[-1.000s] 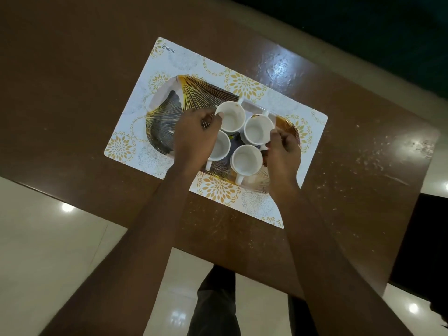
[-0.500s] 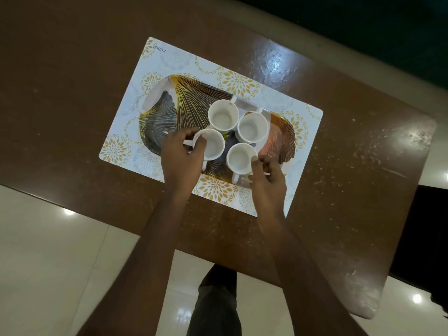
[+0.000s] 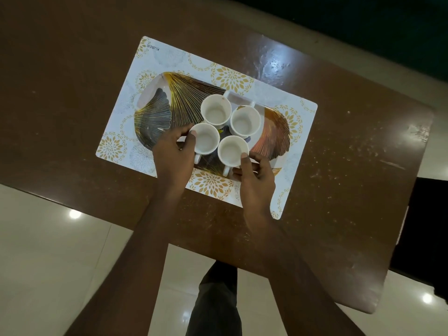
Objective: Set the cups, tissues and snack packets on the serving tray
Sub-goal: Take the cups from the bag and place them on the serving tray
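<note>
On a glossy dark-brown surface (image 3: 72, 93) lies a rectangular white placemat with gold flower prints (image 3: 155, 59), and on it sits an oval serving tray patterned with dark leaves veined in gold (image 3: 184, 98). Four small white cups with handles stand upright in a tight square cluster just right of the tray's middle. The far-left cup (image 3: 215, 109) and the far-right cup (image 3: 245, 121) stand side by side, free of both hands, their handles pointing to the far side. The near-left cup (image 3: 206, 141) is grasped by the left hand (image 3: 173, 161), whose thumb and fingers curl round its left wall at the rim; its handle points to the near side. The near-right cup (image 3: 233, 151) stands just beside it, and the right hand (image 3: 255, 180) holds it, thumb tip on the rim's right edge and fingers curled beside the wall, close to the handle. Both bare forearms reach in over the surface's near edge. Below that edge, pale glossy floor tiles (image 3: 48, 263) show reflected lights, and a leg in dark trousers (image 3: 215, 299) stands between the arms.
</note>
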